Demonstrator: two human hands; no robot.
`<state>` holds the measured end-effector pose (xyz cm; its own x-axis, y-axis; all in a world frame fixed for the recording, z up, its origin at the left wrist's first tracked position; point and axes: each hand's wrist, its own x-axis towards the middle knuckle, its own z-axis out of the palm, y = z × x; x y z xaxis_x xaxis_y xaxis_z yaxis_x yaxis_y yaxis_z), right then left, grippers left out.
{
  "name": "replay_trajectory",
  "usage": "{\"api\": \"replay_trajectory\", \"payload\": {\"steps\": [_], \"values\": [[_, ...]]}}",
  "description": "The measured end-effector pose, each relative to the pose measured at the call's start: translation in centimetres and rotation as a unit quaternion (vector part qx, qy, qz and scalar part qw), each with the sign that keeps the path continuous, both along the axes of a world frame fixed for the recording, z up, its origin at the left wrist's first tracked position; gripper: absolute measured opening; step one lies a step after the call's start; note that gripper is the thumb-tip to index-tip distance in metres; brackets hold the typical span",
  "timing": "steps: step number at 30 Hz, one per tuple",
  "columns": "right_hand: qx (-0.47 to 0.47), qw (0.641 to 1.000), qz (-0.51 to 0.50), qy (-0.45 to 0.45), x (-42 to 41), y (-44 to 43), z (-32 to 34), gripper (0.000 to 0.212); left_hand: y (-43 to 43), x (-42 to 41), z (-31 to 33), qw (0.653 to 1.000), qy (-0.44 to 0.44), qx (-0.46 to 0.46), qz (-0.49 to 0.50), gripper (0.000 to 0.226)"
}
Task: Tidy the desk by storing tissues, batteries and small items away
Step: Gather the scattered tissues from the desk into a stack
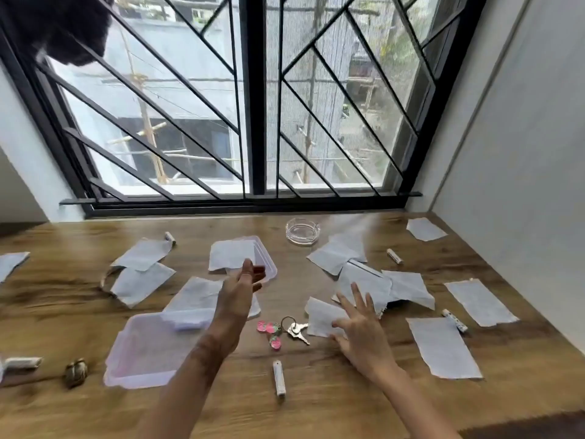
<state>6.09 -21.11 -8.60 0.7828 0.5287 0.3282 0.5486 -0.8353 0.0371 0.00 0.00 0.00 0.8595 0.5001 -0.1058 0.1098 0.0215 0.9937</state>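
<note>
- Looks like a room in a home (upper floor, going by the rooftops outside).
- Wooden desk under a barred window.
- Keys, glass ashtray.

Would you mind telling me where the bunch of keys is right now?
In the head view, the keys lie on the desk near the centre, between both hands, just left of the tissue under the right hand.

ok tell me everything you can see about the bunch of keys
The bunch of keys lies flat on the wooden desk, near the middle, between the two hands. Two or so silver metal keys hang on a round ring, joined to pink strawberry-shaped charms at its left. A tissue under the right hand lies just beside it. Neither hand touches it.
</note>
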Motion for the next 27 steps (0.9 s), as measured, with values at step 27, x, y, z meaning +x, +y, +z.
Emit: {"api": "replay_trajectory", "payload": {"steps": [27], "values": [[0.497,0.809,-0.085,0.302,-2.2,6.0,7.4,0.009,-3.1,3.1,-2.2,0.914,0.135,-0.349,-0.155,0.025]]}}
